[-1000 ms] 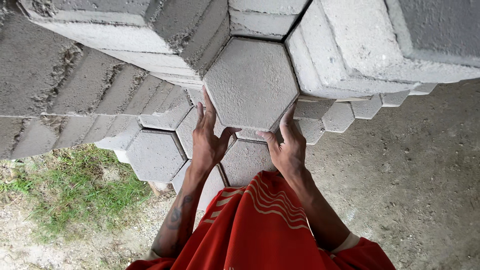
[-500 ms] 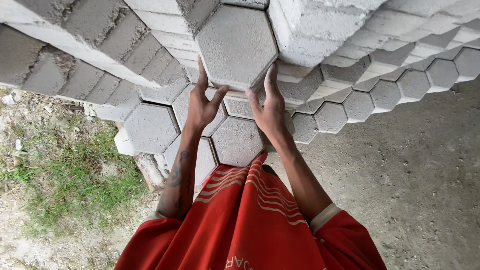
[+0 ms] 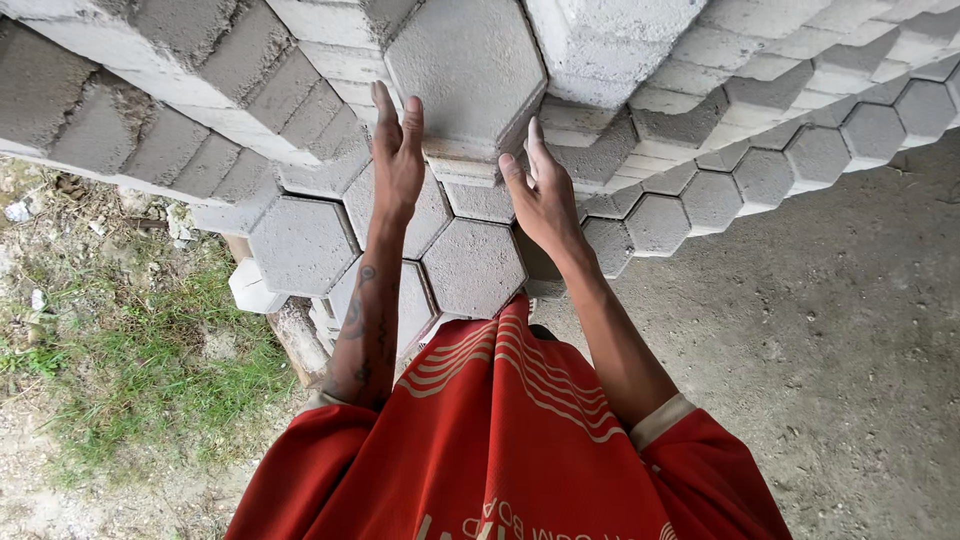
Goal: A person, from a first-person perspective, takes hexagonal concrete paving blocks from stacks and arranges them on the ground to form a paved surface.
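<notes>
Two open hands, left (image 3: 398, 160) and right (image 3: 541, 195), flank one hexagonal block (image 3: 465, 68) at upper centre, fingers straight, gripping nothing, amid stacked blocks (image 3: 300, 243).

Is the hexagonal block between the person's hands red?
No, the hexagonal block between the left hand and right hand is grey concrete.

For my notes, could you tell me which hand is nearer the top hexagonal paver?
Left. The left hand lies flat against the top hexagonal paver at its left edge; the right hand sits just below its lower right edge.
</notes>
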